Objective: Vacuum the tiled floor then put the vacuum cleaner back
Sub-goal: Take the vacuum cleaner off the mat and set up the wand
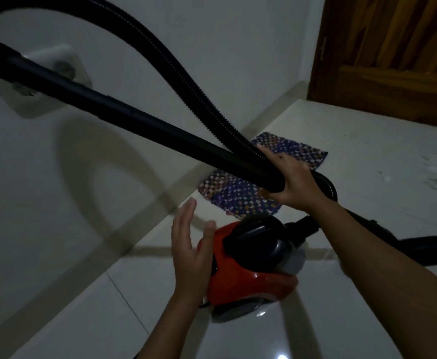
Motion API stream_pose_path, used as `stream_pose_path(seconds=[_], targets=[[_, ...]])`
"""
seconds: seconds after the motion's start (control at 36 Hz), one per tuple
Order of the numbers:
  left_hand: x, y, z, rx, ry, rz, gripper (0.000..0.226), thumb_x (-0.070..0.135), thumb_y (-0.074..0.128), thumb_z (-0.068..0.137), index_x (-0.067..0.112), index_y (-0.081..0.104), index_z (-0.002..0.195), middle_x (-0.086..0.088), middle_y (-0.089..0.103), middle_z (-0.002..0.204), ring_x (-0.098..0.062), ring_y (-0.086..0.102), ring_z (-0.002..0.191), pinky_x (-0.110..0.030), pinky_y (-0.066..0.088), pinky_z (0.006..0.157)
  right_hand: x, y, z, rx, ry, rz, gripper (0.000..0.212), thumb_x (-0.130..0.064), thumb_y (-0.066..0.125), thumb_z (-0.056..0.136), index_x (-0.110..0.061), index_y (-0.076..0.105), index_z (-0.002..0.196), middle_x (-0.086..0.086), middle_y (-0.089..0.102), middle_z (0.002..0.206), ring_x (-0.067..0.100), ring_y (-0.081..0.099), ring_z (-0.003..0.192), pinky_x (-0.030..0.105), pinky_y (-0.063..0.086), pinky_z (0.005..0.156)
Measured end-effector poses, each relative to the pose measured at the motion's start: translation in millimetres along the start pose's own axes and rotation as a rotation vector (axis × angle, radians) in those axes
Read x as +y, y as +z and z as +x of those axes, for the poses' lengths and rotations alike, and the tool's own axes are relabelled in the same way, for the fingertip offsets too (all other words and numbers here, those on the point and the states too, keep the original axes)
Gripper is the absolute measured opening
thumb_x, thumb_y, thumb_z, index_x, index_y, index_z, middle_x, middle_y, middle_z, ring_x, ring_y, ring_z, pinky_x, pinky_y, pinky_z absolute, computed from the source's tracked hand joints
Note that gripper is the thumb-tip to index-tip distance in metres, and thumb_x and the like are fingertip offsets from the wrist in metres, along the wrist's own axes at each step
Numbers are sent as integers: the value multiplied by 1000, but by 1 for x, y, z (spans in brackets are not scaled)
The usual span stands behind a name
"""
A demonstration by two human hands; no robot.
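A red and black canister vacuum cleaner (253,265) sits on the white tiled floor (341,320) near the wall. My right hand (293,181) is shut around its black tube and ribbed hose (124,110), which rise up and left and loop overhead. My left hand (190,251) hovers open just left of the red body, fingers apart, holding nothing. The black floor nozzle (429,248) lies on the tiles at the right, partly behind my right forearm.
A woven blue-purple mat (240,193) lies against the skirting behind the vacuum. A white wall socket (49,79) is on the wall at upper left. A wooden door (393,55) stands at upper right.
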State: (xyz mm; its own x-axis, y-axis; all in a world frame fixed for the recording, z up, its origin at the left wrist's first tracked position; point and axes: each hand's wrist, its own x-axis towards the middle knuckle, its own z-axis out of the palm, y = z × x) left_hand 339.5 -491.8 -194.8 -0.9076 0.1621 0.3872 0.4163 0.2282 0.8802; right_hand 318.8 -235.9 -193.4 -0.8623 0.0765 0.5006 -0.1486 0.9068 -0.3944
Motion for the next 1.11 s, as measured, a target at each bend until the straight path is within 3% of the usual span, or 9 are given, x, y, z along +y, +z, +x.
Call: stream_pose_path(seconds=[0.06, 0.17, 0.28, 0.47, 0.56, 0.64, 0.78, 0.92, 1.11], targets=[[18, -4, 15, -17, 260, 112, 48, 44, 52, 90, 27, 44, 135, 7, 44, 140, 3, 36, 133, -9, 27, 108, 1, -1, 0, -10, 14, 9, 89, -65, 54, 71, -44, 13, 147, 5, 57, 107, 27, 56, 97, 42, 38, 79], [46, -4, 64, -61, 701, 433, 54, 39, 54, 91, 6, 48, 134, -8, 48, 139, -19, 40, 133, -34, 32, 112, 2, -4, 0, -20, 20, 28, 91, -64, 55, 69, -49, 9, 146, 5, 58, 110, 26, 56, 101, 43, 39, 83], [58, -1, 102, -163, 908, 804, 55, 46, 52, 91, 9, 54, 132, -10, 55, 137, -23, 46, 129, -40, 34, 109, 3, -5, -4, -33, 12, 47, 90, -63, 56, 69, -50, 10, 145, 3, 58, 112, 23, 56, 103, 43, 40, 85], [63, -13, 117, -331, 974, 1060, 44, 43, 66, 76, 15, 69, 110, -2, 71, 102, -24, 67, 94, -31, 32, 92, -1, -7, -9, -56, -12, 69, 89, -67, 55, 69, -49, 10, 144, 2, 57, 114, 22, 54, 105, 45, 39, 87], [66, -16, 116, -387, 986, 1080, 43, 31, 79, 69, 15, 69, 108, -3, 72, 99, -25, 68, 88, -31, 35, 86, 1, -8, -9, -75, -38, 56, 89, -68, 55, 71, -47, 11, 145, 1, 56, 113, 21, 54, 103, 42, 38, 85], [71, -18, 118, -469, 992, 1095, 42, 26, 83, 66, 15, 71, 106, -3, 73, 92, -25, 69, 77, -32, 50, 72, 1, -11, -10, -104, -52, 52, 91, -67, 55, 69, -49, 8, 144, 2, 55, 113, 21, 53, 102, 43, 38, 87], [72, -20, 120, -553, 1011, 1153, 43, 34, 79, 72, 20, 68, 111, -2, 72, 84, -25, 65, 63, -30, 47, 55, -2, -16, -12, -147, -73, 27, 93, -69, 53, 68, -52, 2, 144, 4, 54, 120, 23, 53, 106, 45, 36, 91], [76, -25, 118, -633, 973, 1157, 44, 43, 68, 80, 25, 62, 120, 0, 71, 83, -25, 68, 67, -28, 44, 49, -3, -17, -17, -148, -126, -22, 93, -64, 54, 74, -46, 0, 147, 7, 49, 132, 26, 51, 113, 48, 37, 98], [93, -21, 115, -660, 806, 1109, 46, 54, 48, 89, 37, 47, 132, 4, 68, 107, -22, 66, 94, -31, 47, 70, -6, -19, -28, 7, -113, -105, 91, -33, 74, 75, -23, 22, 149, 22, 34, 150, 38, 35, 136, 53, 29, 108]])
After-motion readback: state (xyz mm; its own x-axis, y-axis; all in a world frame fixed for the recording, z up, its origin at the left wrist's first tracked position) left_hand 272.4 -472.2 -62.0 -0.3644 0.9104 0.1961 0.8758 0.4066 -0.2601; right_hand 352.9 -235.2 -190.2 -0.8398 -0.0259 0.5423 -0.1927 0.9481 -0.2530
